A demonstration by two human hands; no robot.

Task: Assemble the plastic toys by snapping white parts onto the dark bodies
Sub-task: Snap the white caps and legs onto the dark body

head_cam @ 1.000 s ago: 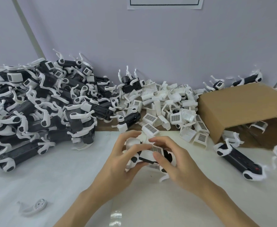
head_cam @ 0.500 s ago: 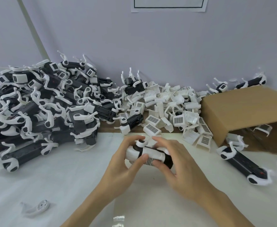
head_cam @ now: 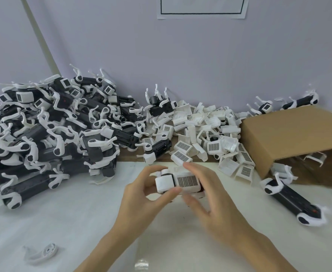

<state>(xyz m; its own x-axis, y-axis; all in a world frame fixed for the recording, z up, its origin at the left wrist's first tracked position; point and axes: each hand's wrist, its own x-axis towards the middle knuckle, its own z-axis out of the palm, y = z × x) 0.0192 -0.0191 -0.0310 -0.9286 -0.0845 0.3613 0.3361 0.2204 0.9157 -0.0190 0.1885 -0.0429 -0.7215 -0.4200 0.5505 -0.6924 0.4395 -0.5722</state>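
At the middle of the white table both hands hold one toy (head_cam: 177,182): a dark body, mostly hidden, with a white head block on its left end and a white grille part on top. My left hand (head_cam: 141,197) pinches the head end between thumb and fingers. My right hand (head_cam: 206,195) wraps the right end, fingers curled over the far side and thumb under the near edge. A heap of loose white grille parts (head_cam: 202,132) lies just behind the hands.
A big pile of dark toys with white legs (head_cam: 49,134) fills the left. A tipped cardboard box (head_cam: 292,134) stands at the right, with one dark toy (head_cam: 291,199) lying before it. A single white leg piece (head_cam: 41,254) lies near left.
The toy has been turned in the hands, so the white grille part now faces up. Both hands shifted slightly right and farther from me.
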